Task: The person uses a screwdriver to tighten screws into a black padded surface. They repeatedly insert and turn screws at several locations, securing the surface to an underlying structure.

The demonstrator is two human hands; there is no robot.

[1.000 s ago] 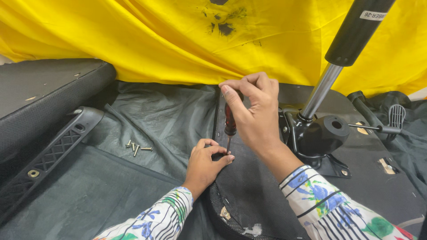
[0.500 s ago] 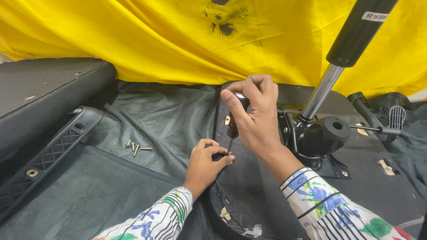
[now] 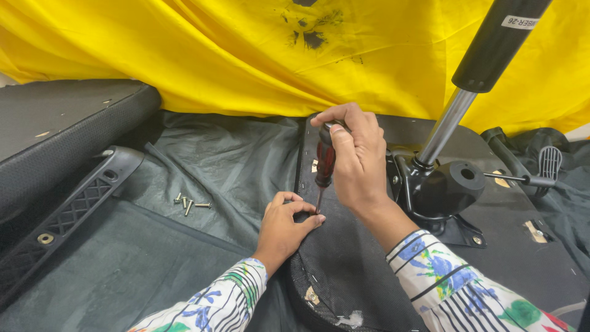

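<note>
Your right hand point(image 3: 356, 163) is closed around the top of a screwdriver point(image 3: 324, 165). It has a dark red handle and it stands almost straight up. Its thin metal tip points down and touches the black seat point(image 3: 344, 270) just under your hand.

Your left hand point(image 3: 284, 226) sits right below, next to the tip. Its fingers curl in and pinch at the spot where the tip meets the seat. If there is a screw under them, it is too small to see.

The seat lies upside down under both hands, and its edge runs up past your left thumb. To the right of your right hand, very near, is a black metal base point(image 3: 445, 193) bolted to the seat. A shiny pole point(image 3: 444, 126) rises from it and turns into a thick black tube at the top. Farther right, a thin lever point(image 3: 516, 178) sticks out with a ridged black grip.

To the left of your left hand, a little way off, some small silver screws point(image 3: 187, 203) lie on a dark sheet point(image 3: 153, 264). Farther left is a black arm piece point(image 3: 74, 209) with a grid pattern, and a big black pad point(image 3: 55, 129) beyond it. A yellow cloth point(image 3: 215, 55) hangs behind everything.
</note>
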